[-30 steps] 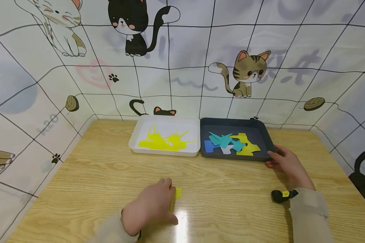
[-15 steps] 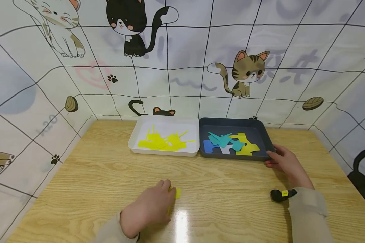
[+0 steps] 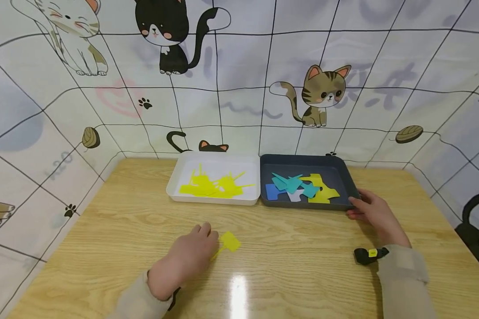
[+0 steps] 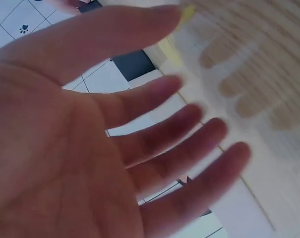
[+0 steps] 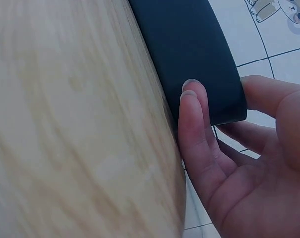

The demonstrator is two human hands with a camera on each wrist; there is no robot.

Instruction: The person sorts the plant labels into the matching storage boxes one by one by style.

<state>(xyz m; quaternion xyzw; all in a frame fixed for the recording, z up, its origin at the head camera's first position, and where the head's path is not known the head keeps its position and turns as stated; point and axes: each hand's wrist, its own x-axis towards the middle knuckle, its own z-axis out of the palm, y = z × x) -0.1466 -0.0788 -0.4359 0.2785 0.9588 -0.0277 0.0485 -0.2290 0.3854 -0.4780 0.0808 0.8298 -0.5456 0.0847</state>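
My left hand (image 3: pixel 187 252) reaches low over the table beside a yellow flat piece (image 3: pixel 230 242), a squarish shape with a thin stem partly hidden by the hand. In the left wrist view the fingers (image 4: pixel 182 148) are extended and spread, and the thumb tip overlaps a bit of yellow. At the right, my right hand (image 3: pixel 377 217) holds the near right corner of a dark grey tray (image 3: pixel 327 166), thumb at the rim and fingers against its outer side. Inside that tray lie teal, blue, pale and yellow flat cutouts (image 3: pixel 323 192).
A white tray (image 3: pixel 187 161) stands left of the dark one, touching it, with a pile of yellow thin-stemmed pieces (image 3: pixel 211 188). Both are at the back of the wooden table (image 3: pixel 123 230), near a cat-printed cloth (image 3: pixel 243 66). A black wrist device (image 3: pixel 367 255) sits at the right sleeve.
The left hand has shifted away from me and slightly left. The yellow piece has turned and moved a little farther away, showing more of itself. The right hand stays at the tray.
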